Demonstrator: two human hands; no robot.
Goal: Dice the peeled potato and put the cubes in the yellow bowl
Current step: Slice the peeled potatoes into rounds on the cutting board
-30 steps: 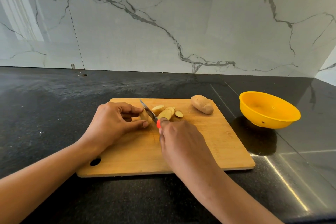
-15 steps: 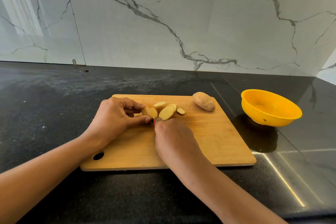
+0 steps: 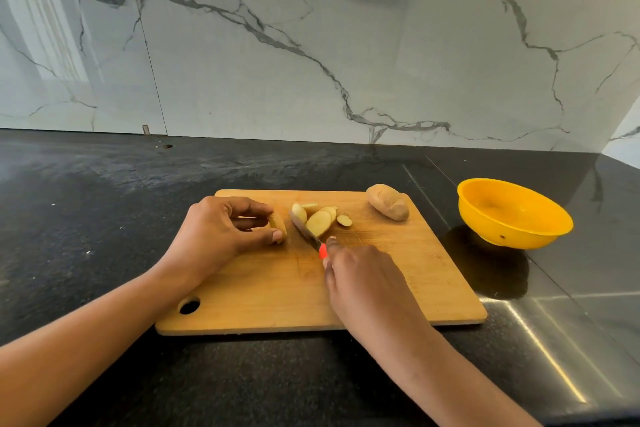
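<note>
Potato slices point(image 3: 320, 221) lie mid-frame, no cubes yet. My left grip point(image 3: 221, 232) pinches the end piece point(image 3: 278, 224), my right grip point(image 3: 363, 284) holds the knife point(image 3: 304, 230). Yellow bowl point(image 3: 512, 236) at right holds nothing.

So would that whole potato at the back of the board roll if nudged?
Probably a little: the whole potato is rounded and oblong, so it may rock or roll sideways. It looks solid, so likely firm. The cutting board looks flat, so it shouldn't go far.

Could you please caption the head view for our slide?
Left hand holds a potato piece on the cutting board while right hand grips a knife beside cut slices; yellow bowl empty.
</note>
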